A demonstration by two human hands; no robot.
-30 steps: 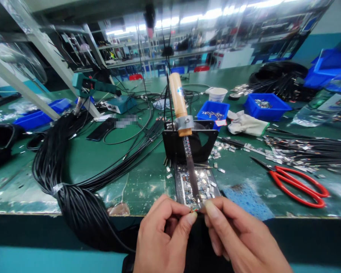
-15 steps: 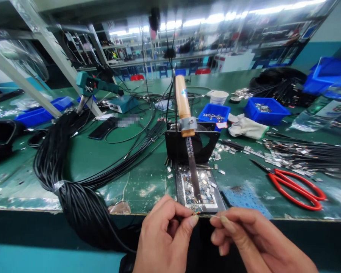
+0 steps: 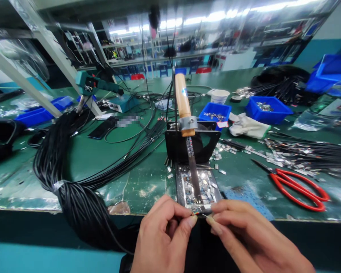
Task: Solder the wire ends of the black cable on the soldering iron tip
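My left hand (image 3: 166, 233) pinches a cable end with small coloured wires (image 3: 195, 214) at the table's front edge. Just to its right, my right hand (image 3: 244, 231) has thumb and fingers pressed together on a thin, pale wire-like piece (image 3: 205, 215), its tip close to the coloured wires. Whether the two touch is too small to tell. Beyond my fingertips, a soldering iron (image 3: 184, 102) with a wooden handle is clamped on a black stand (image 3: 170, 146), tip down over a tray (image 3: 179, 189) of small metal parts.
Red-handled scissors (image 3: 298, 189) and a blue sponge (image 3: 247, 199) lie at the right. A thick black cable bundle (image 3: 82, 212) hangs over the front edge at the left. Behind are blue bins (image 3: 268, 117), a white glove (image 3: 248, 127), a phone (image 3: 102, 128) and a paper cup (image 3: 218, 96).
My right hand has moved left, bringing the thin piece up to the coloured wires. My left hand has hardly moved.
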